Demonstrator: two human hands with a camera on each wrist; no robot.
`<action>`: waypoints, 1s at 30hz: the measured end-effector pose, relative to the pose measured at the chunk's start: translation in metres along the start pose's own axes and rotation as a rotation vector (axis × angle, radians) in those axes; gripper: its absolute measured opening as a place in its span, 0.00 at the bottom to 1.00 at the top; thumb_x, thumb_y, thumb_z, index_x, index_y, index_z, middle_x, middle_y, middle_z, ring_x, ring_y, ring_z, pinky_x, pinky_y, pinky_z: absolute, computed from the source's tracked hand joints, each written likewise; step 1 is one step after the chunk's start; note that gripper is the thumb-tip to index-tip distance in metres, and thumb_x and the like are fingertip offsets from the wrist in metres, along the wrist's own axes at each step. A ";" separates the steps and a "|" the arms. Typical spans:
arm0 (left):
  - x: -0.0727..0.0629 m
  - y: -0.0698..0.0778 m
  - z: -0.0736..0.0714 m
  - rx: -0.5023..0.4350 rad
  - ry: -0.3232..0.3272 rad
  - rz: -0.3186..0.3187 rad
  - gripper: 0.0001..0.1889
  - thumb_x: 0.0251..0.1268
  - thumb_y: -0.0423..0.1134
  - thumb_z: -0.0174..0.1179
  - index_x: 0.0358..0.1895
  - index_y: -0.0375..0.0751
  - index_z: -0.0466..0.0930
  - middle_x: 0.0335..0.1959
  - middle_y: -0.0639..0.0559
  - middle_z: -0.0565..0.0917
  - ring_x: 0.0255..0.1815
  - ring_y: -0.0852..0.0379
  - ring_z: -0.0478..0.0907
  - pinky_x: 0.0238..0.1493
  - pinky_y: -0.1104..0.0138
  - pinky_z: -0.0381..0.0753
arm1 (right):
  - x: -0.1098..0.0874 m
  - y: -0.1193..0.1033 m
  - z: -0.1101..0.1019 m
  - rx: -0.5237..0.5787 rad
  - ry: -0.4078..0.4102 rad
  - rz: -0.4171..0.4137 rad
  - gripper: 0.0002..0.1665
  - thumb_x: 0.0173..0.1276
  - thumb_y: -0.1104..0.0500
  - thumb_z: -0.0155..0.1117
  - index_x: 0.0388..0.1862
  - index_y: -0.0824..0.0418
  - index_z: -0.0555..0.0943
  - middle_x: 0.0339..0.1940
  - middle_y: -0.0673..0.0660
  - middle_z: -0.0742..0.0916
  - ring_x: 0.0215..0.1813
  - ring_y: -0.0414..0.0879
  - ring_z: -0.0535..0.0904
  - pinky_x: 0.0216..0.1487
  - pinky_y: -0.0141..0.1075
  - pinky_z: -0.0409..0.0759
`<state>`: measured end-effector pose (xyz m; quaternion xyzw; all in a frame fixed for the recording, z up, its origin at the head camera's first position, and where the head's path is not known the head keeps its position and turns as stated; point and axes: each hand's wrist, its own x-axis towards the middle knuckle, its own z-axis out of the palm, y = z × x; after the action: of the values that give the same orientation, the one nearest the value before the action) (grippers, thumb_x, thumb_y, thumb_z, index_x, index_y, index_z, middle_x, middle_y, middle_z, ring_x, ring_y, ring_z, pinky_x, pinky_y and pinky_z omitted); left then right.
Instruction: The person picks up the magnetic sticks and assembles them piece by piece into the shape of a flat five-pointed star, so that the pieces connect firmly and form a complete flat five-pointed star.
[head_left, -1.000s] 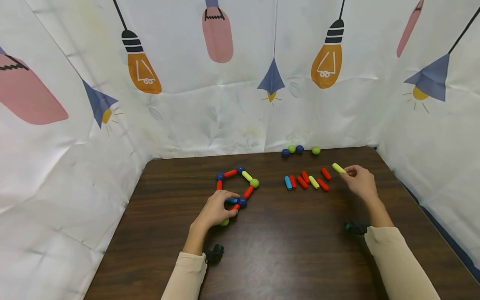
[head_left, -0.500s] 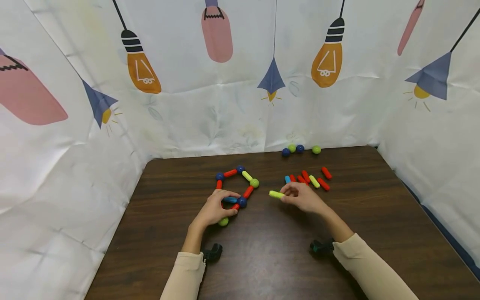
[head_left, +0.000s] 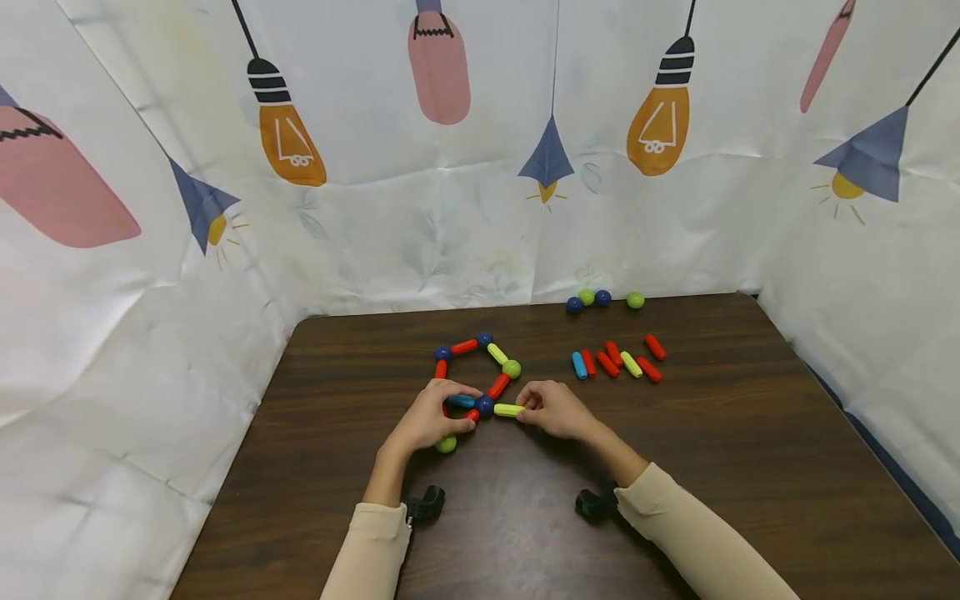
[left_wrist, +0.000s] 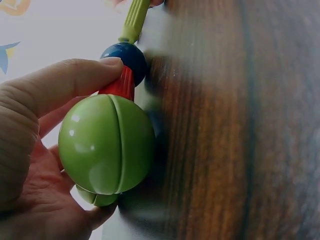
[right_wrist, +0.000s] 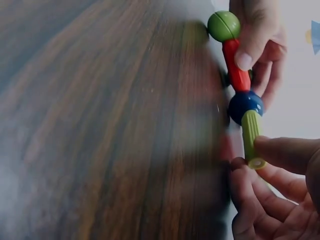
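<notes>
A ring of magnetic rods and balls lies on the table (head_left: 330,467), with red rods (head_left: 498,386), a yellow-green rod (head_left: 497,354), a light blue rod (head_left: 462,401), and dark blue and green balls (head_left: 512,369). My left hand (head_left: 431,417) grips its near side, thumb on a red rod (right_wrist: 235,65) between a green ball (left_wrist: 107,145) and a dark blue ball (head_left: 484,406). From the right, my right hand (head_left: 558,410) pinches another yellow-green rod (head_left: 509,410) between thumb and fingers. That rod's far end meets the dark blue ball in the right wrist view.
Loose red, yellow-green and light blue rods (head_left: 580,365) lie right of the ring. Several balls (head_left: 635,300) sit along the back edge of the table. A printed white curtain (head_left: 480,233) hangs behind and at both sides.
My right hand has carried the yellow-green rod from the right side of the table leftward to the dark blue ball. My left hand has stayed on the ring.
</notes>
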<state>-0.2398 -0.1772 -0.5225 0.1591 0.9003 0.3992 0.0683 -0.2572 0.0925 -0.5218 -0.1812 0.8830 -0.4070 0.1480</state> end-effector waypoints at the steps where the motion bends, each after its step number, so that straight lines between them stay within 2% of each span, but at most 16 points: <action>1: 0.000 0.000 0.000 0.001 0.003 0.007 0.22 0.57 0.40 0.77 0.55 0.61 0.86 0.58 0.58 0.85 0.64 0.52 0.69 0.65 0.49 0.72 | 0.001 0.000 0.001 0.002 0.003 0.008 0.06 0.66 0.59 0.73 0.39 0.56 0.84 0.32 0.49 0.86 0.33 0.41 0.79 0.36 0.34 0.78; 8: -0.001 0.001 0.000 -0.006 0.001 0.010 0.22 0.56 0.39 0.77 0.56 0.59 0.87 0.58 0.58 0.85 0.63 0.52 0.69 0.65 0.49 0.72 | 0.001 0.002 -0.002 0.016 -0.008 0.014 0.07 0.67 0.57 0.73 0.41 0.56 0.84 0.33 0.49 0.86 0.32 0.41 0.79 0.34 0.34 0.78; 11: -0.001 0.001 -0.001 -0.002 -0.002 0.008 0.22 0.56 0.39 0.77 0.55 0.58 0.87 0.58 0.57 0.85 0.64 0.52 0.69 0.66 0.48 0.72 | -0.003 0.007 -0.012 0.032 -0.005 0.006 0.08 0.70 0.55 0.70 0.43 0.57 0.83 0.34 0.51 0.86 0.32 0.42 0.79 0.33 0.35 0.77; 14: -0.002 0.001 -0.002 0.001 -0.010 0.005 0.22 0.56 0.39 0.77 0.55 0.59 0.86 0.59 0.56 0.84 0.65 0.51 0.69 0.67 0.47 0.71 | -0.009 0.017 -0.030 0.054 0.046 0.027 0.09 0.72 0.54 0.68 0.46 0.57 0.83 0.35 0.53 0.87 0.33 0.45 0.82 0.34 0.37 0.78; 16: -0.002 0.001 -0.002 0.003 -0.015 0.005 0.23 0.55 0.39 0.77 0.55 0.59 0.86 0.59 0.56 0.84 0.65 0.51 0.69 0.67 0.46 0.71 | -0.013 0.027 -0.046 0.066 0.112 0.051 0.11 0.73 0.53 0.67 0.48 0.58 0.83 0.36 0.55 0.88 0.34 0.48 0.84 0.35 0.37 0.79; 22: -0.001 -0.001 -0.003 0.017 -0.016 0.012 0.22 0.56 0.38 0.77 0.55 0.59 0.86 0.58 0.58 0.84 0.63 0.51 0.69 0.64 0.48 0.72 | -0.029 0.067 -0.095 0.203 0.401 0.188 0.15 0.76 0.54 0.63 0.53 0.63 0.81 0.39 0.58 0.86 0.39 0.51 0.83 0.38 0.36 0.80; 26: -0.001 -0.001 -0.003 0.017 -0.022 0.004 0.22 0.56 0.38 0.77 0.54 0.58 0.87 0.57 0.57 0.85 0.62 0.51 0.69 0.64 0.50 0.72 | -0.041 0.088 -0.115 0.334 0.562 0.309 0.18 0.76 0.54 0.62 0.57 0.64 0.79 0.37 0.50 0.83 0.38 0.45 0.81 0.38 0.34 0.80; 30: -0.001 -0.001 -0.001 0.005 -0.024 0.004 0.22 0.55 0.37 0.77 0.54 0.58 0.87 0.56 0.56 0.85 0.62 0.51 0.69 0.64 0.50 0.72 | -0.051 0.104 -0.126 0.441 0.696 0.382 0.20 0.75 0.53 0.63 0.59 0.63 0.78 0.35 0.42 0.80 0.38 0.40 0.80 0.39 0.31 0.79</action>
<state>-0.2397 -0.1786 -0.5228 0.1661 0.9000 0.3953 0.0780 -0.2841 0.2611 -0.5179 0.1684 0.7901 -0.5873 -0.0498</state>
